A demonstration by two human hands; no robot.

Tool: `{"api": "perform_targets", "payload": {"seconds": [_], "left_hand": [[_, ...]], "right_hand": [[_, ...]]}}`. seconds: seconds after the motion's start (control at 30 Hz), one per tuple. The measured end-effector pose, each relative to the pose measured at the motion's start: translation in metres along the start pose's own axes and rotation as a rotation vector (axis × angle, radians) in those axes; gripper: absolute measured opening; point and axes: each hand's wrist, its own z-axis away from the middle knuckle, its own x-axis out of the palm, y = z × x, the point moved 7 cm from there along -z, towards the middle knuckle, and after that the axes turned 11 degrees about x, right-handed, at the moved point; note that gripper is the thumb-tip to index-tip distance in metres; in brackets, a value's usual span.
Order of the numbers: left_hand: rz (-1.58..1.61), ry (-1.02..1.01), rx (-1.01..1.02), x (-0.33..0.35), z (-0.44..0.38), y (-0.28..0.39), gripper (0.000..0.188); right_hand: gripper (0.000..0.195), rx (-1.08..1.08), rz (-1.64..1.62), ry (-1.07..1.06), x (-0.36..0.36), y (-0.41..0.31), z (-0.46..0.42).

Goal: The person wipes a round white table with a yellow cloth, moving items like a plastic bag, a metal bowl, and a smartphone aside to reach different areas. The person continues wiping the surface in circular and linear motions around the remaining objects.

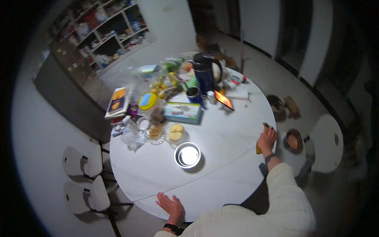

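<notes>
My right hand (267, 138) is on a yellow-brown cloth (258, 148), at the right rim of a round white marble-patterned table (228, 145). The cloth sticks out above and below the fingers, and its middle is hidden under the palm. Near the table's front edge, my left hand (170, 205) rests palm down with its fingers spread and nothing in it. Between the hands, further in, a shiny steel bowl (176, 160) stands upright. Behind it is a cut apple (176, 132) in a clear dish, next to a glass dish of tan bits (154, 132).
Across the back stand a tissue box (182, 113), a yellow-lidded jar (148, 101), a dark blue thermos jug (204, 77), a mug (194, 94), a lit phone (224, 100), bagged fruit (160, 89) and books (117, 102). White chairs (327, 145) flank the table. A seam (189, 182) crosses the tabletop.
</notes>
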Motion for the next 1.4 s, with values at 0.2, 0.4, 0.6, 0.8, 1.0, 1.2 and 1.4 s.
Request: {"api": "perform_targets", "payload": {"seconds": [0.2,0.4,0.6,0.8,1.0,1.2,1.4], "left_hand": [[0.088,0.065,0.016,0.0,-0.018,0.051,0.071],[-0.047,0.203,0.093,0.025,0.001,0.051,0.063],[0.0,0.161,0.13,0.021,-0.003,0.077,0.062],[0.016,0.099,0.068,0.019,-0.011,0.07,0.06],[-0.021,0.086,0.088,0.015,-0.011,0.071,0.063],[0.027,0.034,0.041,0.014,-0.009,0.069,0.066],[0.05,0.089,0.042,0.016,-0.006,0.067,0.065]], "right_hand": [[0.045,-0.302,-0.502,-0.341,0.013,-0.143,0.067],[0.019,-1.134,-0.64,-0.221,-0.046,-0.175,0.164],[0.015,-0.519,-0.171,-0.187,0.007,-0.045,-0.049],[0.045,-0.268,0.016,-0.173,0.042,0.01,-0.049],[0.049,-0.596,-0.087,-0.327,0.027,-0.105,0.072],[0.041,-0.922,-0.295,-0.347,0.031,-0.19,0.076],[0.045,-0.732,-0.065,-0.337,0.079,-0.259,0.022]]}}
